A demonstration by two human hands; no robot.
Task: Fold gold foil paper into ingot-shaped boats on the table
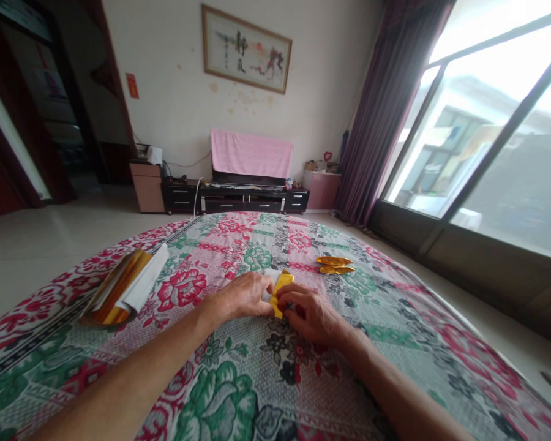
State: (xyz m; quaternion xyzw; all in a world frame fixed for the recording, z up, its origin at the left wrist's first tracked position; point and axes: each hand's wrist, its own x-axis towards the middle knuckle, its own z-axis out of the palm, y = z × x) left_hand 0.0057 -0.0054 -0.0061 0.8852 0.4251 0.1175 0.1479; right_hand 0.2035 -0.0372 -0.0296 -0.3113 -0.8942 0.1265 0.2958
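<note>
A small sheet of gold paper (284,280) with a white part on its left lies on the patterned tablecloth (220,398), between my two hands. My left hand (248,295) grips its left side, fingers bent together. On the gold side, my right hand (311,312) has its fingers curled and pressed onto the paper. Two folded gold pieces, long and pointed at the ends, rest side by side (335,265) beyond my right hand. Over at the left of the table is a loosely rolled stack of gold and white sheets (122,288).
The round table's far edge faces a low black cabinet (243,201) with a pink cloth (252,153) over what stands on it. A purple curtain (376,110) and a large window are on the right. At the left is a doorway.
</note>
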